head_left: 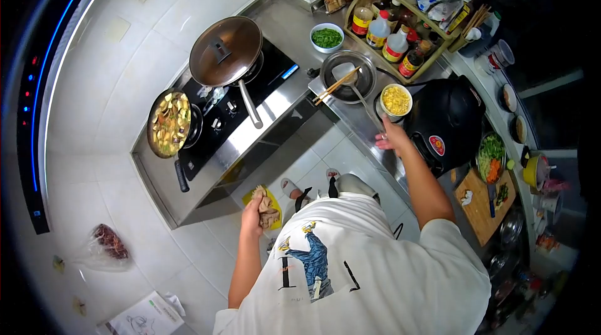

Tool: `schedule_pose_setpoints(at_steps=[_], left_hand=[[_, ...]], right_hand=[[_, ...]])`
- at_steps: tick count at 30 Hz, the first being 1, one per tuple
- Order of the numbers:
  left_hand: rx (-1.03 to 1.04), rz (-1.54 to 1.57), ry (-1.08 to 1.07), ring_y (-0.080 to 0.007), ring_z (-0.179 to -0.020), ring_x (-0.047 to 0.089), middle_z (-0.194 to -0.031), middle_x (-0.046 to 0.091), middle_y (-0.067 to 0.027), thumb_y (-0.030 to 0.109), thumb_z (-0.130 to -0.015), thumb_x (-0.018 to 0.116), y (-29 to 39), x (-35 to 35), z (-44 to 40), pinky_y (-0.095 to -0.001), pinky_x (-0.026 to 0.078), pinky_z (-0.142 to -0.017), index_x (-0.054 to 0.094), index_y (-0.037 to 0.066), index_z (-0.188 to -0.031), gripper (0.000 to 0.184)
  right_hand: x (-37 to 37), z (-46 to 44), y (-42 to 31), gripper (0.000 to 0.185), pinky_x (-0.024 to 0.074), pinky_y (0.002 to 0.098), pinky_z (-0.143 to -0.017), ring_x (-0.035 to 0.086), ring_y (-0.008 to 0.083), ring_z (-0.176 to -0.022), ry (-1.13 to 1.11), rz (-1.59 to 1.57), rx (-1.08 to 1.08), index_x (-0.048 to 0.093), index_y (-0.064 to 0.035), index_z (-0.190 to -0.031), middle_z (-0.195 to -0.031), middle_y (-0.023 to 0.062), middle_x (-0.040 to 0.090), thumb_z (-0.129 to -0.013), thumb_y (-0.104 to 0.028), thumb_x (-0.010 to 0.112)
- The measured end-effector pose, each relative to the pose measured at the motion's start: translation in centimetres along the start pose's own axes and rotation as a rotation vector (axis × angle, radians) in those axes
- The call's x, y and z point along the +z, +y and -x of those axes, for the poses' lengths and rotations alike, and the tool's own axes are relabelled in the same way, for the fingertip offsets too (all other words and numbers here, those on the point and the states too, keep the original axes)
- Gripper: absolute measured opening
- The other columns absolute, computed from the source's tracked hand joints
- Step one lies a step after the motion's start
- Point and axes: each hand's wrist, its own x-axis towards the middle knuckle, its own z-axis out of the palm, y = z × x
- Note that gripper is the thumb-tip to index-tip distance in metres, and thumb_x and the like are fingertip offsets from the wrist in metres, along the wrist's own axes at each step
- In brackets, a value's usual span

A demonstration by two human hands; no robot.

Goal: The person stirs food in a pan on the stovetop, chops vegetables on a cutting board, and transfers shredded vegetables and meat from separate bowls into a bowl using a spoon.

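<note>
White shirt (394,253) fabric lies nearest my camera. Left hand (251,217) grips a brown cloth (269,215) above the floor (316,138); right hand (394,137), partly spread, meets a utensil handle (365,105), grip indeterminable. Greens (327,38) appear chopped; vegetables (170,122) remain panned, apparently unserved. Bottle labels (394,52): illegible.

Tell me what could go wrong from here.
The right hand is close to the white bowl of yellow food, so a careless move might tip it.
The chopsticks lie across the rim of the metal bowl and could be knocked off.
The lidded pan has its handle pointing toward the counter's front; it might get bumped.
</note>
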Motion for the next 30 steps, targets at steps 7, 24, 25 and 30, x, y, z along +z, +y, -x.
schedule_pose_setpoints(at_steps=[7,24,25,30], left_hand=[[-0.005,0.070,-0.017,-0.0257,-0.081,0.065,-0.097,0.064,-0.0114,0.028,-0.093,0.053,-0.1,-0.4,-2.6,-0.0398,0.056,-0.072,0.057,0.002,-0.107,0.030],[1.053,-1.361,0.696,-0.0368,-0.137,0.024,-0.146,0.031,-0.0182,0.031,-0.093,0.045,6.5,-2.2,-21.6,-0.0515,0.016,-0.112,0.046,0.015,-0.135,0.046],[1.034,-1.361,0.701,-0.0368,-0.137,0.024,-0.146,0.031,-0.0182,0.031,-0.093,0.045,6.1,-3.9,-21.9,-0.0515,0.016,-0.112,0.046,0.015,-0.135,0.046],[0.877,-1.164,0.882,-0.0383,-0.134,0.030,-0.142,0.037,-0.0194,0.017,-0.090,0.050,5.8,-17.4,-18.5,-0.0464,0.023,-0.111,0.040,0.012,-0.139,0.050]], right_hand=[[-1.1,8.9,-0.7,0.083,0.0519,0.0343,-0.070,0.068,0.0261,-0.073,0.335,0.643,-0.240,0.042,0.0086,-0.130,-0.106,0.0276,0.061,-0.086,-0.062,0.048],[9.1,10.2,7.5,0.044,0.0494,0.0331,-0.072,0.063,0.0221,-0.077,-0.346,1.178,-0.235,0.058,-0.0021,-0.115,-0.086,0.0127,0.066,-0.085,-0.033,0.064],[9.8,10.0,7.9,0.045,0.0495,0.0335,-0.073,0.063,0.0241,-0.079,-0.349,1.193,-0.187,0.058,-0.0017,-0.115,-0.087,0.0135,0.066,-0.084,-0.034,0.064],[10.7,6.9,8.6,0.038,0.0490,0.0308,-0.065,0.062,0.0194,-0.067,-0.347,1.286,-0.271,0.059,-0.0003,-0.111,-0.077,0.0116,0.065,-0.086,-0.030,0.061]])
